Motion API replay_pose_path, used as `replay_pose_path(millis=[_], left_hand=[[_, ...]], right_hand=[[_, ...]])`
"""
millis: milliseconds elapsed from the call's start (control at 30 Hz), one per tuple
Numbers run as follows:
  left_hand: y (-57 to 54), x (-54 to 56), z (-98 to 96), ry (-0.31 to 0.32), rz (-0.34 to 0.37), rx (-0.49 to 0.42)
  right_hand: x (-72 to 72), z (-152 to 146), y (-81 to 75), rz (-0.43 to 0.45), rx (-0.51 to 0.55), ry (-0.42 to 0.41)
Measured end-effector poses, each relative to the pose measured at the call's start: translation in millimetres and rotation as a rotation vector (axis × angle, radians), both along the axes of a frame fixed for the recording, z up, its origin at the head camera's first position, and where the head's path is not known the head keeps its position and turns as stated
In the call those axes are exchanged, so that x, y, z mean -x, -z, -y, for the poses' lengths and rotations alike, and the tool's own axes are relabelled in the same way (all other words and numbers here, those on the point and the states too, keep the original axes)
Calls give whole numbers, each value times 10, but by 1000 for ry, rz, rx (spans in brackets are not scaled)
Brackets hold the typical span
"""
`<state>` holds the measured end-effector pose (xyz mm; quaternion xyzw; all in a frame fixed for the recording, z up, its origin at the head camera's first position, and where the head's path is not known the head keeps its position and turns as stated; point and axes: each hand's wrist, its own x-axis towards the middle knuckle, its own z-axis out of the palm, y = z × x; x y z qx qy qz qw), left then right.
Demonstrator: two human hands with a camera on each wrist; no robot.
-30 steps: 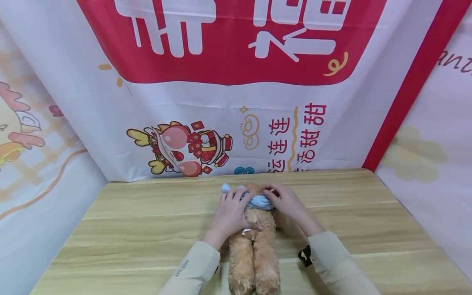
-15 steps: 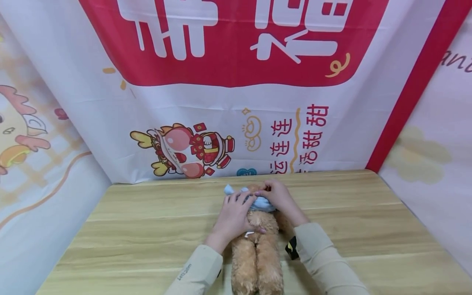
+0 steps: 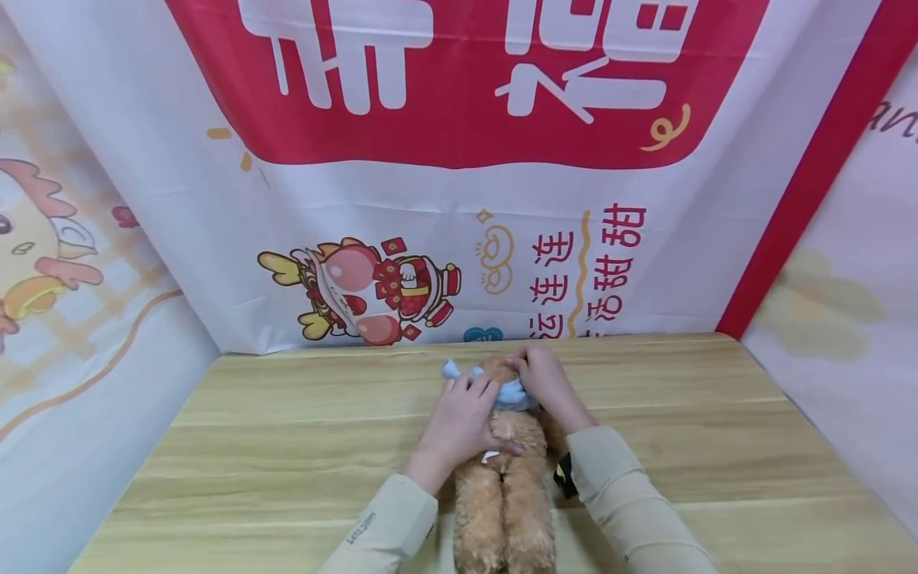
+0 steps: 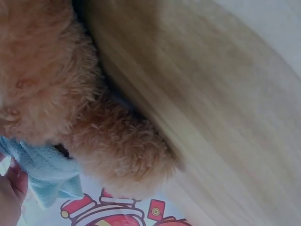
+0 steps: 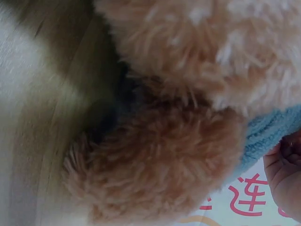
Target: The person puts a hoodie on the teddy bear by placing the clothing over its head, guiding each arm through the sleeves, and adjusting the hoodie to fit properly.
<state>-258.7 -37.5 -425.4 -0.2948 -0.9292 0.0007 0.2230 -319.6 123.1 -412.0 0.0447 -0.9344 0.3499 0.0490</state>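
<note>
A fluffy brown stuffed toy [image 3: 505, 510] lies on the table, its two legs toward me. A light blue scarf [image 3: 512, 394] wraps its neck area, with a loose end sticking out at the left. My left hand [image 3: 461, 422] grips the toy from the left, fingers at the scarf and thumb across the body. At the scarf's upper right edge, my right hand [image 3: 548, 383] pinches with thumb and fingers. Both wrist views show the fur close up; the scarf [image 4: 44, 167] has a fuzzy texture. The toy's face is hidden.
The wood-grain table [image 3: 301, 446] extends on both sides of the toy. A white and red printed banner [image 3: 459, 143] hangs along its back edge. A black item with a yellow mark [image 3: 565, 476] sits by my right cuff. A white tag [image 3: 491, 456] lies on the toy.
My right hand's fingertips have shifted slightly away from the left hand, up and right, uncovering more brown fur between the hands. The left hand keeps its place on the toy.
</note>
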Motion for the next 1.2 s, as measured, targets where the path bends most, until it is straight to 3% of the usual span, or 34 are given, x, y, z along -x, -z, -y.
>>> replay_pose_path(millis=[200, 367, 500, 600, 667, 767, 933, 1033, 1200], left_hand=[[-14, -38, -25, -17, -46, 32], [-9, -30, 3, -6, 2, -8], [15, -15, 42, -2, 44, -28], [33, -14, 64, -7, 57, -25], [46, -15, 70, -6, 57, -24], [66, -13, 71, -4, 38, -26], [79, 6, 63, 8, 6, -34], [65, 9, 53, 15, 13, -27], [38, 5, 35, -3, -22, 19]], right_hand=[[-24, 6, -24, -39, -42, 15], [-45, -45, -49, -87, -30, 8], [-29, -92, -74, -95, 65, -185], [-14, -119, -83, 22, 140, -327], [-3, -130, -84, 86, 150, -356], [-7, -96, -71, 57, 144, -322], [-58, 16, 43, -217, 104, -212], [-83, 40, 75, -320, 64, -167], [-59, 73, 56, -289, 1, -110]])
